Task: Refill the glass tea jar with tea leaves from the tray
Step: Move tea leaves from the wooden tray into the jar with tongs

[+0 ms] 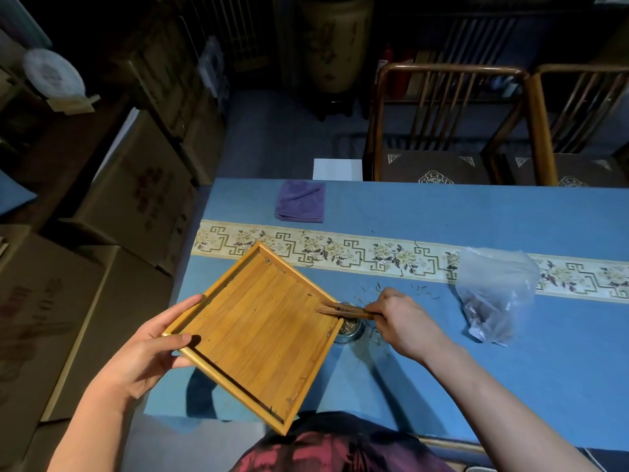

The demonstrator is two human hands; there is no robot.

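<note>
My left hand (149, 349) grips the left edge of a square bamboo tray (258, 332), held tilted above the table with its right corner over the glass tea jar (350, 330). The tray is nearly bare; a few leaf scraps cling to its rims. The jar stands on the blue tablecloth, mostly hidden by the tray, and tea leaves show inside its mouth. My right hand (401, 318) holds a small wooden scoop (343, 310) whose tip lies on the tray's right corner, over the jar.
Loose tea leaves (374, 287) lie scattered on the blue cloth around the jar. A clear plastic bag (493, 294) with dark leaves sits to the right. A folded purple cloth (301, 201) lies at the far edge. Two wooden chairs stand beyond the table, cardboard boxes to the left.
</note>
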